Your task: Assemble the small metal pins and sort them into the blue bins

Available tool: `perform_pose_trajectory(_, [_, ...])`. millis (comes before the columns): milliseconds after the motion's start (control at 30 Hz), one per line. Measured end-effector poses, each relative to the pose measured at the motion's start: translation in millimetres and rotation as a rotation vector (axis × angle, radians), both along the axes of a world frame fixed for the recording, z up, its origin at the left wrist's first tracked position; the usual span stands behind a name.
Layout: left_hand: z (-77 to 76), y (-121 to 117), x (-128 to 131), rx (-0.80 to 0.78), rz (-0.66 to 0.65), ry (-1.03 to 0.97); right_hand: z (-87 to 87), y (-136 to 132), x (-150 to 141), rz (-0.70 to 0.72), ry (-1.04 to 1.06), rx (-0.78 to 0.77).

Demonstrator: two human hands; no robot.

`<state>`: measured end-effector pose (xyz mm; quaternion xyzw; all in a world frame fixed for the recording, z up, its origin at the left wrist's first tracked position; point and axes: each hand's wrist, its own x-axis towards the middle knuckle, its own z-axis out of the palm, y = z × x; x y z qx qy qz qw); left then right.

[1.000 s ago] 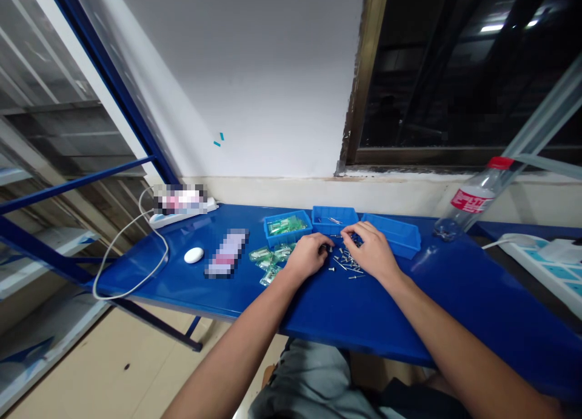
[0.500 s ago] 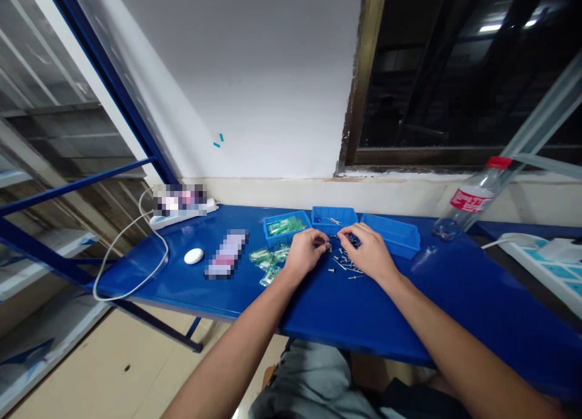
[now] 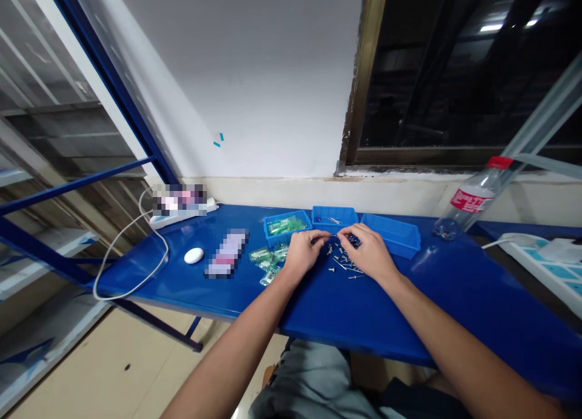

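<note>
My left hand (image 3: 304,249) and my right hand (image 3: 368,249) are close together over a scatter of small metal screws (image 3: 344,262) on the blue table (image 3: 345,310). Both hands have their fingertips pinched together near a tiny metal part between them; what each one holds is too small to name. Just behind them stand three small blue bins: the left bin (image 3: 286,226) holds green-tinted clear parts, the middle bin (image 3: 334,216) holds a few metal pieces, the right bin (image 3: 396,234) looks bare. More clear green parts (image 3: 267,262) lie loose beside my left hand.
A white oval object (image 3: 194,255), a blurred flat item (image 3: 226,253) and a white power strip (image 3: 182,210) with a looping cable lie at the left. A clear plastic bottle (image 3: 470,201) leans at the right. Another power strip (image 3: 541,258) sits at the far right.
My left hand has lifted slightly off the table and moved up toward the right hand, its fingers now pinched. The right hand has barely shifted.
</note>
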<state>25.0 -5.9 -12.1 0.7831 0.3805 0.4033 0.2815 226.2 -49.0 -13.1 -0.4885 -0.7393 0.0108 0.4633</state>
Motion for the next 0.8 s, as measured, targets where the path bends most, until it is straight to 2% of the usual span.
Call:
perform_pose_trajectory(200, [-0.9, -1.2, 3.7, 0.016, -0.108, -0.131, 1.2, -0.8, -2.7, 0.029, 0.016, 0.004])
perform_pose_trajectory(567, [-5.9, 1.2, 2.7, 0.081, -0.002, -0.059, 0.3, -0.8, -3.4, 0.035, 0.032, -0.011])
perform_pose_trajectory(667, [-7.6, 2.0, 3.3, 0.058, -0.038, -0.085, -0.8, 0.2, -5.5, 0.111, 0.02, 0.008])
perform_pose_trajectory(800, [-7.3, 0.4, 4.5, 0.02, -0.114, -0.118, -4.0, 3.6, -5.8, 0.297, -0.066, 0.041])
